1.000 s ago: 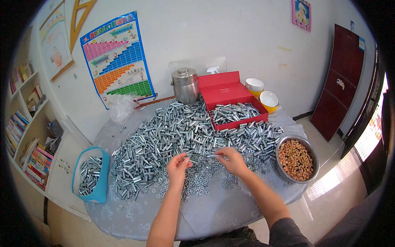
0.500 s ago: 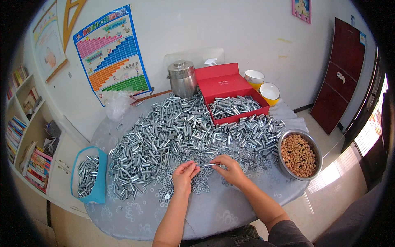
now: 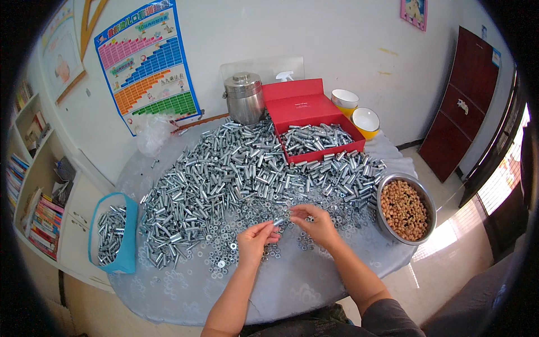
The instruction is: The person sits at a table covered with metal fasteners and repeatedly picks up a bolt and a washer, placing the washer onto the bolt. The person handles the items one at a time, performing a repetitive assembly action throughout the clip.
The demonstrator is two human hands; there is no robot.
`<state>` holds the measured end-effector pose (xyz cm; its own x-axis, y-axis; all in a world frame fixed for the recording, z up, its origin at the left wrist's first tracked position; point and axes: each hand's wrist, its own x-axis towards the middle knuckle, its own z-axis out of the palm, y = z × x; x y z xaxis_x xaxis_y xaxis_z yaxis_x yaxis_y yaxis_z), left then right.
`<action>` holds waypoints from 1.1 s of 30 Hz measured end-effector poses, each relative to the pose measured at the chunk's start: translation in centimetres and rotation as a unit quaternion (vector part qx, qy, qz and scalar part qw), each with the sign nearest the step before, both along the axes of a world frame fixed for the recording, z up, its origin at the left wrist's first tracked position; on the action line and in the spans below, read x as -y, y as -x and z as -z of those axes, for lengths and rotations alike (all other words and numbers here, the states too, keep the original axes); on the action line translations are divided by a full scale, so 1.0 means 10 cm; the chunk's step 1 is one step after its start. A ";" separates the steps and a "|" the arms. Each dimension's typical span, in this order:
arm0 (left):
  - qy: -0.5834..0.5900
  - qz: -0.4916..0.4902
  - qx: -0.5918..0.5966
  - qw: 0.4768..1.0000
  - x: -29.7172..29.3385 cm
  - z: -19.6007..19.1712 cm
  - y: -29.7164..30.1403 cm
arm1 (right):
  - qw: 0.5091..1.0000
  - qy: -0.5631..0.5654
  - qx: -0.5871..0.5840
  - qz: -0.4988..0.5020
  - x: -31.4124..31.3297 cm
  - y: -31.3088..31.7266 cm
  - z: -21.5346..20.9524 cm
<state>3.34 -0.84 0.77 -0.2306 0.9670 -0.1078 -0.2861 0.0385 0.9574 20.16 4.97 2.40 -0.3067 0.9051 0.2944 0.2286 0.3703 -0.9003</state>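
Note:
Between the thumb and fingers of my left hand (image 3: 255, 240) is a short, shiny expansion bolt (image 3: 278, 222), its free end pointing right and slightly up. My right hand (image 3: 315, 223) hovers just right of that end, fingers curled and thumb close to the index finger. Anything small in its pinch is too hard to make out. Both hands are over loose nuts and washers (image 3: 224, 250) scattered on the cloth. Beyond them spreads a large heap of silver metal sleeves and bolts (image 3: 224, 168).
An open red box (image 3: 323, 153) holds more metal pieces at the back. A blue fabric bin (image 3: 130, 236) of them stands left. At right sits a steel bowl (image 3: 431, 219) of small brown round things. A steel canister (image 3: 245, 101) and yellow-white bowls (image 3: 368, 121) stand behind.
My right hand has come off the bolt's right end and opened a small gap. The left hand still holds the bolt, now tilted upward. The whole view has shifted slightly.

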 end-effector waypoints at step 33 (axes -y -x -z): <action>0.087 0.099 0.092 0.987 0.02 -0.03 0.07 | 0.970 0.199 -0.120 -0.066 -0.01 -0.06 0.07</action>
<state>2.67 -1.07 1.04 -0.0007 0.9544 -0.2986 -0.4242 0.2702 0.8643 20.76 5.09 1.72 -0.3929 0.9195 0.0075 -0.0311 -0.0051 -0.9995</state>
